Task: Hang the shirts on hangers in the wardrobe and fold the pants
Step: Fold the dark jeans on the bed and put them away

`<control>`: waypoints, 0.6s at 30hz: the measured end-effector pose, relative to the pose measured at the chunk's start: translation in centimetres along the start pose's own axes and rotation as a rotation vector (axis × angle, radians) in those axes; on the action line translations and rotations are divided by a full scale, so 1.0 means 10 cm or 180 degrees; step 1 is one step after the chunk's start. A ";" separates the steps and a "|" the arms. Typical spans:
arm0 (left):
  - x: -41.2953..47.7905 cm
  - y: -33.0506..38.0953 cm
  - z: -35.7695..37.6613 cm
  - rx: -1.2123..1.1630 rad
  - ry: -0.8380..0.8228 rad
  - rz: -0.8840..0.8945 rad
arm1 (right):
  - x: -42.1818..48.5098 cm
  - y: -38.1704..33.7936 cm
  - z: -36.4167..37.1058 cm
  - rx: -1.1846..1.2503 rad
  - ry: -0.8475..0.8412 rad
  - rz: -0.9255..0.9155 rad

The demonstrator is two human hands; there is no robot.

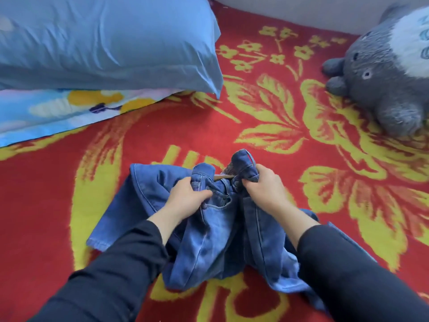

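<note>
While the crumpled blue denim jeans (pixel 209 240) lay at six o'clock on the woolly red blanket (pixel 267 140), the left hand (pixel 185 198) and right hand (pixel 264 184) each gripped the bunched waistband with curled fingers.

We find no text, number or brand that we can read with certainty. On the red blanket (pixel 46 194) there are thick yellow strokes (pixel 232 296) above and below the jeans (pixel 209 240). They look like parts of one large character, but the jeans cover its middle, so we cannot read it. Inside the waistband of the jeans a small brown label (pixel 224 177) shows, too small and blurred for any letters. On the white belly of the grey plush toy (pixel 383 89) we see blue marks (pixel 423 36), cut by the picture edge; we cannot tell if they are letters.
</note>
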State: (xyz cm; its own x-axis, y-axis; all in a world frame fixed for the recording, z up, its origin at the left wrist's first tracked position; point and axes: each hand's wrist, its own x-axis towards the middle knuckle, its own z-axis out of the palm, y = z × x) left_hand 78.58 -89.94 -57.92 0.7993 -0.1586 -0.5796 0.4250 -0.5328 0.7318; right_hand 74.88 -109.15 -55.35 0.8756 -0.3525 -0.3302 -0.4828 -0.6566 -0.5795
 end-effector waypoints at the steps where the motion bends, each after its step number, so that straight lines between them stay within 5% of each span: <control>1: -0.02 0.00 0.01 -0.0162 0.0054 -0.0012 | -0.04 0.02 -0.02 0.0143 0.0115 0.0012; 6: -0.30 0.04 -0.32 -0.0459 0.0025 0.0151 | -0.19 0.18 -0.52 0.0816 0.0465 0.0346; 12: -1.12 0.21 -0.39 -0.0641 -0.0800 0.0729 | -0.68 -0.07 -0.86 0.0214 0.1363 0.0473; 18: -1.70 0.04 0.05 -0.0287 -0.1429 0.0738 | -1.47 -0.19 -0.33 0.2283 -0.1027 0.1939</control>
State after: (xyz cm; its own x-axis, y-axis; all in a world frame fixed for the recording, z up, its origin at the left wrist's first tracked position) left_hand 64.95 -87.91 -47.93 0.6239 -0.6161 -0.4808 0.3089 -0.3707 0.8759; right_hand 62.99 -104.92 -46.89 0.4818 -0.2274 -0.8462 -0.8354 0.1724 -0.5219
